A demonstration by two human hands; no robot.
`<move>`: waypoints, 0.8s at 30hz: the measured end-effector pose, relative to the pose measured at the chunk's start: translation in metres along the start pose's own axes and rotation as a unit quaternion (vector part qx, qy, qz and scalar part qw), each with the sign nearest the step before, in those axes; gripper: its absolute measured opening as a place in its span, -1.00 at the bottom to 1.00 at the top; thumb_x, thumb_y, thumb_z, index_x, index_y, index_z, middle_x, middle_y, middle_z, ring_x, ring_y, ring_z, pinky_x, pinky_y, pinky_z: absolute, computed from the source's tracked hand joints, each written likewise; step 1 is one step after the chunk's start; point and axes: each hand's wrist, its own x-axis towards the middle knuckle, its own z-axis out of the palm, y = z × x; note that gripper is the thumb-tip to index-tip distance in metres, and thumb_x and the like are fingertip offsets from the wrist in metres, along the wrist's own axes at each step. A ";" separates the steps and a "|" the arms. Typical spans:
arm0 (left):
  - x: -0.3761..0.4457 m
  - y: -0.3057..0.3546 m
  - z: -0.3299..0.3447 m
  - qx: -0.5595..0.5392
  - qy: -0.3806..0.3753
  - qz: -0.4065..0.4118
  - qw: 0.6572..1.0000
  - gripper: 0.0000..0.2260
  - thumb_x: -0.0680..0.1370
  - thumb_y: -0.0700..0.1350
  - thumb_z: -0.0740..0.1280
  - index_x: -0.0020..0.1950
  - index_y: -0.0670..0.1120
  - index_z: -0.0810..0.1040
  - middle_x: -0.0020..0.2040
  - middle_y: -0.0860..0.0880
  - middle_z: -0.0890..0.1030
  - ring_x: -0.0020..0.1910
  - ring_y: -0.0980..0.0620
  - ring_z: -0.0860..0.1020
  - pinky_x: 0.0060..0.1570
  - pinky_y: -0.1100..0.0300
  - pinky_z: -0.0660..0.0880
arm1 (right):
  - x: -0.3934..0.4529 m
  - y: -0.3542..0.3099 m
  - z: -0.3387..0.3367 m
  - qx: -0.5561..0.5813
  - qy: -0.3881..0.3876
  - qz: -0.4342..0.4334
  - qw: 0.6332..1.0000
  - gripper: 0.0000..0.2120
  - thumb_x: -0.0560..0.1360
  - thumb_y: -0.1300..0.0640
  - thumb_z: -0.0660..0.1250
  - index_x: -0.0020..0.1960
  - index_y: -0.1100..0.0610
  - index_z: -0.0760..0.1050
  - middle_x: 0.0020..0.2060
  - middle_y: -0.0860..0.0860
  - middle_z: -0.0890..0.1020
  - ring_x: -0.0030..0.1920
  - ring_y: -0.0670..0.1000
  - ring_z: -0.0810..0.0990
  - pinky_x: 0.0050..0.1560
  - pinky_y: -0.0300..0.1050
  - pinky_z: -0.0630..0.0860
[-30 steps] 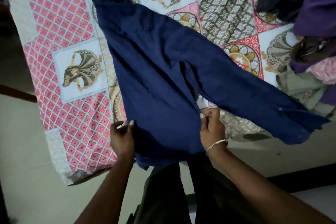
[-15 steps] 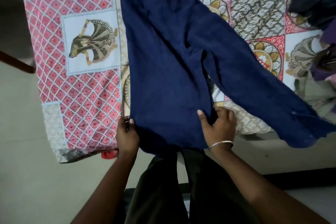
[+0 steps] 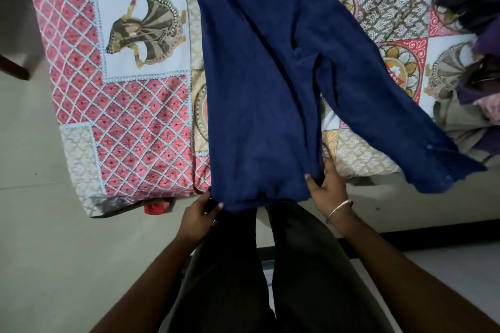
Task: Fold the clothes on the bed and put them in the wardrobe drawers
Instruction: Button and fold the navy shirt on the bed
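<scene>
A navy blue garment [image 3: 259,84] lies spread across the patterned bedspread [image 3: 130,121], its lower end hanging over the bed's near edge. One long part [image 3: 400,116] splays out to the right. My left hand [image 3: 198,215] pinches the garment's lower left corner. At the lower right corner my right hand [image 3: 326,186], a bangle on its wrist, grips the cloth with thumb on top and fingers under the edge.
A heap of other clothes [image 3: 476,67], dark, purple, pink and olive, sits at the bed's right side. A small red thing [image 3: 157,208] pokes out under the bed's corner. Pale floor [image 3: 40,238] lies left and below; my dark-trousered legs [image 3: 270,278] stand against the bed.
The garment now lies flatter and nearer to me. Both hands have come down toward the bed's edge while keeping hold of its lower corners.
</scene>
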 end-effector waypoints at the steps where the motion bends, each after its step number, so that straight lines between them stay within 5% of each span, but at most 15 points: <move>1: -0.001 -0.006 -0.002 0.006 -0.002 -0.022 1.000 -0.66 0.39 0.08 0.38 0.14 0.03 0.61 -0.07 0.05 0.71 -0.09 0.02 0.68 0.01 -0.10 0.60 | -0.002 0.003 -0.001 -0.026 -0.007 0.011 1.000 -0.57 0.39 0.17 0.33 0.26 0.17 0.46 0.07 0.09 0.63 0.07 0.09 0.60 0.13 -0.03 0.54; 4: -0.008 -0.013 -0.002 0.060 -0.028 -0.089 0.994 -0.82 0.37 -0.07 0.39 -0.06 0.12 0.63 -0.13 0.10 0.70 -0.16 0.05 0.66 0.00 0.04 0.59 | -0.006 0.011 -0.003 -0.042 0.001 0.063 0.997 -0.68 0.25 0.17 0.28 -0.03 0.23 0.57 -0.20 0.10 0.65 -0.17 0.12 0.60 -0.12 -0.03 0.54; 6: -0.013 -0.017 0.001 0.110 -0.046 -0.101 0.988 -0.84 0.48 -0.15 0.40 -0.10 0.15 0.61 -0.15 0.11 0.67 -0.14 0.05 0.63 -0.08 0.17 0.52 | -0.008 0.019 0.001 0.007 -0.019 0.103 0.994 -0.68 0.20 0.18 0.25 -0.07 0.15 0.59 -0.19 0.06 0.65 -0.15 0.09 0.60 -0.12 -0.06 0.52; 10: -0.010 -0.023 0.011 0.125 -0.015 -0.076 0.989 -0.79 0.51 -0.21 0.40 0.07 0.04 0.59 0.06 0.05 0.63 -0.04 0.04 0.59 -0.08 0.21 0.48 | -0.013 0.038 0.012 0.049 -0.057 0.129 0.989 -0.74 0.17 0.23 0.20 -0.18 0.03 0.50 -0.27 -0.02 0.58 -0.17 0.01 0.52 -0.16 -0.13 0.40; 12: -0.006 -0.018 0.015 0.023 0.036 -0.054 0.998 -0.59 0.48 -0.23 0.46 0.29 -0.02 0.48 0.24 0.04 0.55 0.13 0.03 0.53 0.07 0.09 0.52 | -0.013 0.043 0.015 0.077 -0.064 0.117 0.988 -0.69 0.17 0.26 0.20 -0.11 0.10 0.51 -0.22 -0.01 0.60 -0.14 0.00 0.53 -0.10 -0.11 0.42; 15: 0.003 -0.003 0.019 -0.078 0.071 -0.015 0.994 -0.49 0.44 -0.14 0.54 0.34 -0.05 0.45 0.23 0.13 0.53 0.20 0.19 0.47 0.13 0.17 0.44 | -0.012 0.050 0.014 0.105 -0.087 0.101 0.986 -0.58 0.15 0.30 0.23 0.00 0.19 0.52 -0.11 0.06 0.63 -0.11 0.01 0.57 -0.08 -0.12 0.48; 18: 0.009 -0.005 0.027 -0.171 0.039 -0.030 0.984 -0.47 0.41 -0.13 0.56 0.31 -0.09 0.44 0.26 0.04 0.58 0.27 0.13 0.51 0.12 0.19 0.53 | -0.013 0.059 0.011 0.106 -0.118 0.116 0.981 -0.78 0.12 0.31 0.25 -0.23 0.20 0.48 -0.23 0.05 0.56 -0.18 0.02 0.50 -0.19 -0.10 0.37; 22: 0.004 -0.006 0.039 -0.171 0.019 -0.021 0.985 -0.64 0.52 -0.05 0.47 0.27 -0.05 0.50 0.12 -0.02 0.67 0.11 0.01 0.63 0.00 0.13 0.60 | -0.014 0.071 0.005 0.080 -0.156 0.154 0.972 -0.70 0.26 0.47 0.43 -0.10 0.17 0.58 -0.04 0.12 0.64 0.00 0.13 0.61 0.03 0.01 0.50; 24: -0.003 -0.007 0.041 -0.140 0.065 -0.035 0.987 -0.76 0.57 -0.03 0.40 0.18 -0.10 0.57 0.01 0.04 0.70 0.02 0.01 0.66 -0.07 0.17 0.60 | -0.012 0.076 0.001 -0.033 -0.137 0.130 0.981 -0.68 0.37 0.37 0.46 0.08 0.14 0.59 -0.01 0.10 0.68 0.05 0.15 0.65 0.10 0.01 0.55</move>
